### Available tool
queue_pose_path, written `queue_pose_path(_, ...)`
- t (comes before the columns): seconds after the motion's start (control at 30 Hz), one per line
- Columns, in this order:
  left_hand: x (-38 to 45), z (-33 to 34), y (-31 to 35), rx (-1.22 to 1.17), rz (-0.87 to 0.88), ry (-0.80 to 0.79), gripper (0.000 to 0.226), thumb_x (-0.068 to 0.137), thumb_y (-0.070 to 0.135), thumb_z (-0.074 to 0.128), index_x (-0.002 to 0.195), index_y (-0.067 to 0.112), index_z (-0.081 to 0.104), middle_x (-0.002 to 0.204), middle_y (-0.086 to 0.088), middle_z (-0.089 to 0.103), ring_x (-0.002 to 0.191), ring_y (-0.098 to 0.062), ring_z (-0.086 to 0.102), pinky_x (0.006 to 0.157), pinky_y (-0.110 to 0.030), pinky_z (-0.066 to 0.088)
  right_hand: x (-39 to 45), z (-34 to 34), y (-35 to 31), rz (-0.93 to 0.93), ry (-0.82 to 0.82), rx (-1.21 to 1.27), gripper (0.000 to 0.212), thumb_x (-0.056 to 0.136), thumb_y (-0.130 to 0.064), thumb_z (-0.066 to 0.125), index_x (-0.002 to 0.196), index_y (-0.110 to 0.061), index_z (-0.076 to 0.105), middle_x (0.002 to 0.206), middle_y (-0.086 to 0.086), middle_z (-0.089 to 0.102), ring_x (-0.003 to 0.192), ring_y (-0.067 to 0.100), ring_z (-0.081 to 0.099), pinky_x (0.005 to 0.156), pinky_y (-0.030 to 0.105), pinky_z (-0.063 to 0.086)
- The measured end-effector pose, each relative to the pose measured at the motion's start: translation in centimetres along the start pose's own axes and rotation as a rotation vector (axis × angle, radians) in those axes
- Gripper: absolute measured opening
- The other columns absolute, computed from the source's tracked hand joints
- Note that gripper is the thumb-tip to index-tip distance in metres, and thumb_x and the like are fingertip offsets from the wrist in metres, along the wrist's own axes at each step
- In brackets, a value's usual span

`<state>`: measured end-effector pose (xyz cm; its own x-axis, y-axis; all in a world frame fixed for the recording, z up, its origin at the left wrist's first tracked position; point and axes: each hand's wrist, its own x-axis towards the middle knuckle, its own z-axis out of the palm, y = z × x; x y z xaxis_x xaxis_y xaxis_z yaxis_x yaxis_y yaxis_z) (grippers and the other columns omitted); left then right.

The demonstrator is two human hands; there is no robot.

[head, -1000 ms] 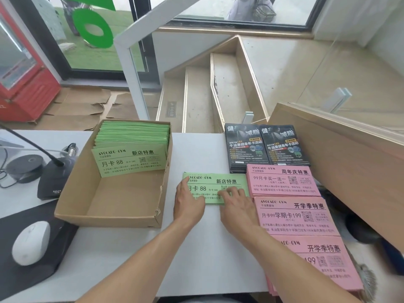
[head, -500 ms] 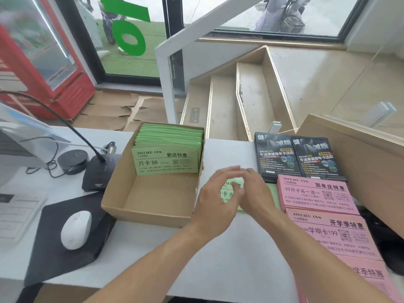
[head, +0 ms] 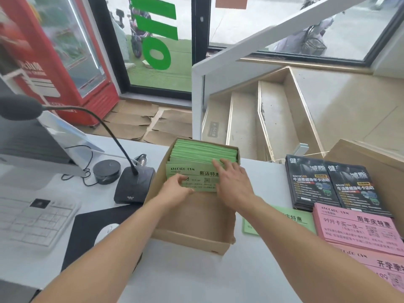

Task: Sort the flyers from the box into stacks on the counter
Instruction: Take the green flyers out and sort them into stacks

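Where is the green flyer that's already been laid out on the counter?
In the head view, the green flyer lies flat on the counter, right of the cardboard box and left of the pink flyers, partly hidden by the right forearm.

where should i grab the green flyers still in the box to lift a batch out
Grip the green flyers by their exposed top edges, coming from above. They stand on edge in the box, packed against its far wall, so only tops and the front face are reachable.
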<state>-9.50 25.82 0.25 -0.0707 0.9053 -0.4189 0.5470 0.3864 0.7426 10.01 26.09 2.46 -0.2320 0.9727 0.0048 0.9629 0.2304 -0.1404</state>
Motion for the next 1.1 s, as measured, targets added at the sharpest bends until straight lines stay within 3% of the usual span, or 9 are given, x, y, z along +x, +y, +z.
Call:
queue_pose_path(0.17,1.7,0.8,-1.2,-0.035,0.002,0.004,0.054,0.085,0.028,0.078,0.135,0.022,0.060,0.138,0.006,0.061,0.124,-0.015,0.057,0.110,-0.033,0.043,0.4,1.6,-0.3,0.007,0.007,-0.066,0.075,0.090,-0.021,0.058,0.157,-0.018,0.025,0.157,0.006,0.029,0.142,0.030,0.028,0.119,0.040,0.022)
queue_pose_path(0.27,2.2,1.0,-1.7,-0.055,0.013,0.020,0.049,0.084,0.031,0.078,0.131,0.026,0.062,0.134,0.009,0.062,0.121,-0.013,0.058,0.108,-0.034,0.044,0.3,2.4,-0.4,0.010,0.150,-0.030,0.065,0.080,-0.011,0.067,0.142,-0.016,0.051,0.148,0.012,0.047,0.135,0.034,0.043,0.115,0.045,0.035)
queue_pose_path(0.43,2.4,1.1,-1.7,-0.104,0.019,0.002,0.046,0.081,0.032,0.079,0.125,0.028,0.065,0.122,0.014,0.067,0.111,-0.012,0.064,0.104,-0.037,0.049,0.1,3.1,-0.4,-0.080,0.223,-0.069,0.042,0.070,0.004,0.067,0.102,-0.023,0.066,0.094,-0.003,0.065,0.086,0.025,0.063,0.078,0.035,0.044)
queue_pose_path(0.53,2.4,1.2,-1.8,-0.106,0.017,-0.002,0.045,0.080,0.034,0.078,0.123,0.031,0.065,0.119,0.014,0.068,0.109,-0.012,0.065,0.102,-0.038,0.051,-0.2,2.3,-0.8,-0.044,0.133,-0.061,0.040,0.079,0.004,0.056,0.109,-0.024,0.059,0.087,-0.006,0.063,0.071,0.024,0.061,0.061,0.032,0.033)
queue_pose_path(0.7,2.2,1.1,-1.5,-0.109,0.037,0.048,0.038,0.083,0.035,0.076,0.118,0.034,0.063,0.121,0.013,0.064,0.113,-0.014,0.061,0.101,-0.036,0.049,-0.2,1.8,-1.1,0.042,0.087,-0.030,0.055,0.083,0.003,0.045,0.132,-0.022,0.043,0.075,-0.003,0.058,0.062,0.028,0.047,0.058,0.035,0.032)
queue_pose_path(0.83,2.0,0.8,-1.5,-0.150,0.076,0.147,0.027,0.084,0.029,0.074,0.109,0.034,0.065,0.118,0.014,0.066,0.114,-0.010,0.059,0.101,-0.033,0.047,0.1,1.8,-1.0,-0.027,-0.043,-0.127,0.049,0.087,-0.002,0.044,0.129,-0.025,0.052,0.099,-0.004,0.068,0.089,0.025,0.068,0.065,0.034,0.036)
queue_pose_path(0.97,1.0,0.1,-0.7,-0.320,0.210,0.397,0.021,0.085,0.018,0.076,0.098,0.025,0.061,0.100,0.012,0.067,0.099,-0.009,0.065,0.093,-0.032,0.051,-0.7,1.4,-0.8,-0.005,0.108,0.016,0.044,0.091,-0.014,0.061,0.130,-0.034,0.056,0.107,-0.010,0.066,0.094,0.020,0.068,0.065,0.033,0.043)
queue_pose_path(1.03,-0.2,-0.8,0.3,-0.442,0.380,0.623,0.028,0.084,0.015,0.080,0.100,0.023,0.058,0.100,0.013,0.065,0.095,-0.006,0.062,0.092,-0.032,0.050,-1.5,0.1,-0.4,0.008,0.200,0.096,0.046,0.090,-0.007,0.059,0.128,-0.035,0.060,0.110,-0.012,0.066,0.090,0.021,0.068,0.063,0.032,0.045)
queue_pose_path(1.1,-1.8,-2.1,1.4,-0.469,0.503,0.673,0.052,0.081,0.021,0.085,0.119,0.031,0.052,0.120,0.019,0.057,0.111,-0.004,0.055,0.098,-0.021,0.045,-2.3,-2.4,0.1,0.008,0.227,0.183,0.042,0.094,-0.009,0.055,0.127,-0.035,0.062,0.113,-0.014,0.065,0.088,0.022,0.067,0.068,0.038,0.052)
